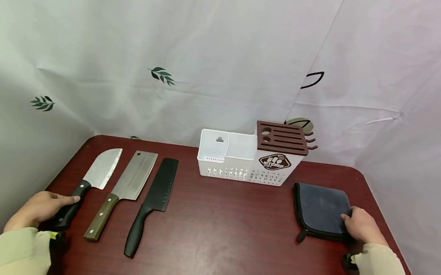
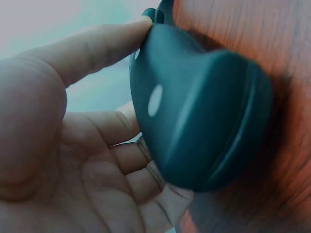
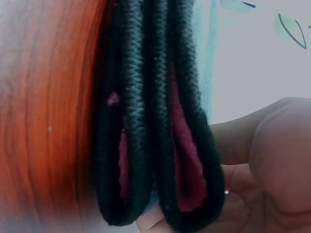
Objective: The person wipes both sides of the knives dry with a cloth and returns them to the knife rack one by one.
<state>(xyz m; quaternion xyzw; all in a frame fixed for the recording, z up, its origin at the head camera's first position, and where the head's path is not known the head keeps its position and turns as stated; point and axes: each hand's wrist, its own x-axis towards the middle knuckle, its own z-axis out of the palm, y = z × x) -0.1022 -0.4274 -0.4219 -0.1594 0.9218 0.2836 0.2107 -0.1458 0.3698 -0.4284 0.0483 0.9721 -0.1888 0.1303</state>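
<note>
- Left hand (image 1: 37, 210) pinches the black handle (image 2: 204, 111) of a knife (image 1: 84, 186) between thumb and fingers.
- From that grip, the blade (image 1: 103, 168) points forward, slanting right.
- Right hand (image 1: 364, 226), well apart from the knife, pinches a folded cloth (image 1: 319, 208) that extends leftward from its grip.

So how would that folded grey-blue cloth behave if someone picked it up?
The folded cloth would probably be soft and floppy: its edge bends into rounded, gaping folds in the right wrist view. It might start to unfold if lifted by one layer, since several are stacked. It seems unlikely to roll, being flat and squarish.
</note>
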